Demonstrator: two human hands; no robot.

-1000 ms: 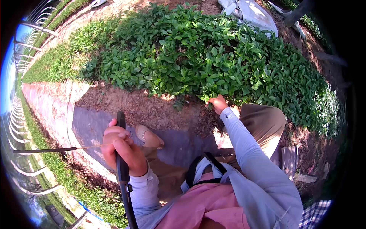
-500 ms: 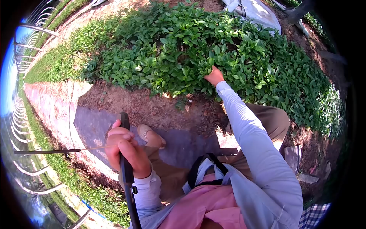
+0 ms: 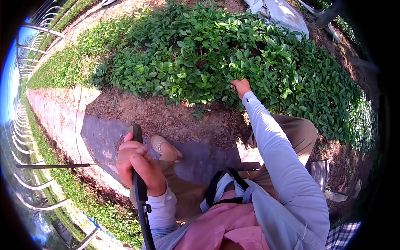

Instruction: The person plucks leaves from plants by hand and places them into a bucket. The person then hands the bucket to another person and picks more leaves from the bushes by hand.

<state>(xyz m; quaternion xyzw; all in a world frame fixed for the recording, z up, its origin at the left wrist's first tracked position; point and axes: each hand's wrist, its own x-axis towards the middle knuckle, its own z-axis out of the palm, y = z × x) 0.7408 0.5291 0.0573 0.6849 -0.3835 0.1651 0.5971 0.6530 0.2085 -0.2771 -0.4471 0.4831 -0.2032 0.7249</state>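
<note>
My left hand point(image 3: 139, 164) is closed around a black bar point(image 3: 138, 185) with a small knob on its side. From that hand a thin orange-brown strand runs left to a slim dark rod point(image 3: 54, 166); how it is held cannot be made out. My right hand point(image 3: 241, 87) is stretched out to the near edge of a dense bed of leafy green plants point(image 3: 187, 54). Its fingers are curled and pressed together against the leaves. What lies between the fingertips is hidden.
Bare soil with dry litter point(image 3: 158, 112) borders the bed, and dark ground sheeting point(image 3: 200, 160) lies under my feet. A pale crumpled sheet point(image 3: 283, 18) is beyond the plants. White hoops point(image 3: 41, 204) line another row at the left.
My right hand has drawn back slightly toward me and to the right, its fingers still curled. My left hand keeps its hold on the bar, almost unmoved.
</note>
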